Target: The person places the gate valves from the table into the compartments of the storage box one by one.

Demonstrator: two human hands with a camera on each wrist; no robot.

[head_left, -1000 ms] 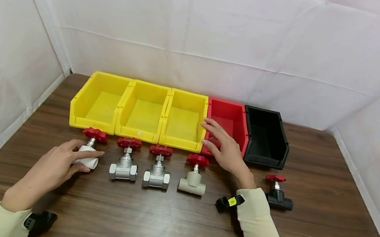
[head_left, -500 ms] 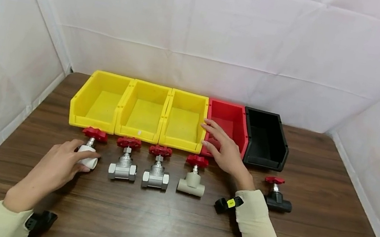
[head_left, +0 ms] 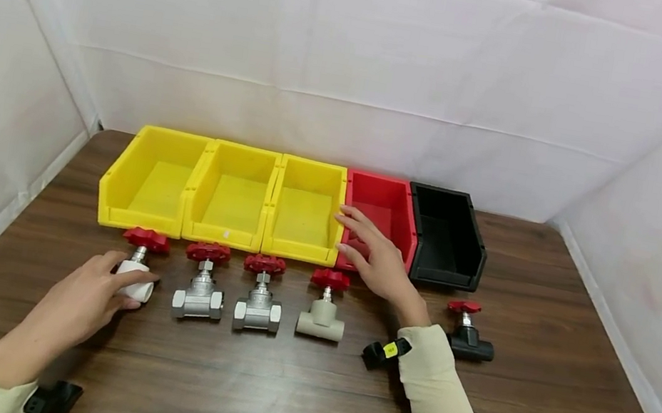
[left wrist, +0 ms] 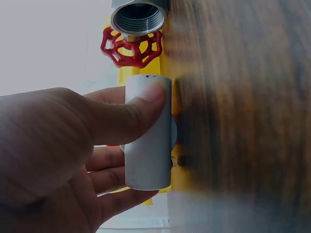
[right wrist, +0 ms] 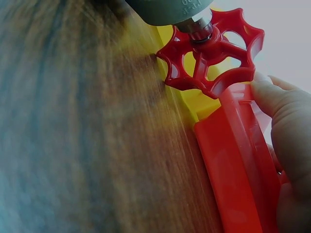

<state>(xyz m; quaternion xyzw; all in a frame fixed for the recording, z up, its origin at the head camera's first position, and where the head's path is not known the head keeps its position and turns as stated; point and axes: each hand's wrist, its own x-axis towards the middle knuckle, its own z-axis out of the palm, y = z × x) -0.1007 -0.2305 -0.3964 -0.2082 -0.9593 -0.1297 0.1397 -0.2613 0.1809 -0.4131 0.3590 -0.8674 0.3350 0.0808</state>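
My left hand [head_left: 85,298] holds a white valve [head_left: 135,282] with a red handwheel at the left end of the row, thumb on its pipe body and fingers behind. The left wrist view shows the thumb pressed along the white pipe [left wrist: 148,165]. My right hand [head_left: 379,261] reaches over the red bin [head_left: 406,244], fingers nearly straight at the wall it shares with a yellow bin [head_left: 298,248]. In the right wrist view the thumb [right wrist: 272,99] touches the red bin's corner, behind a red handwheel [right wrist: 214,58]. The grip of the other fingers there is mostly hidden.
Two silver valves [head_left: 198,297] [head_left: 258,310] and a beige valve [head_left: 321,320] stand between the hands. A black valve [head_left: 469,344] lies right of the right wrist. Two more yellow bins [head_left: 139,221] [head_left: 222,236] and a black bin [head_left: 445,277] complete the row before a white sheet [head_left: 332,33].
The head view has shifted, so everything sits further left in it. Both hands stay where they were on the white valve and at the red bin.
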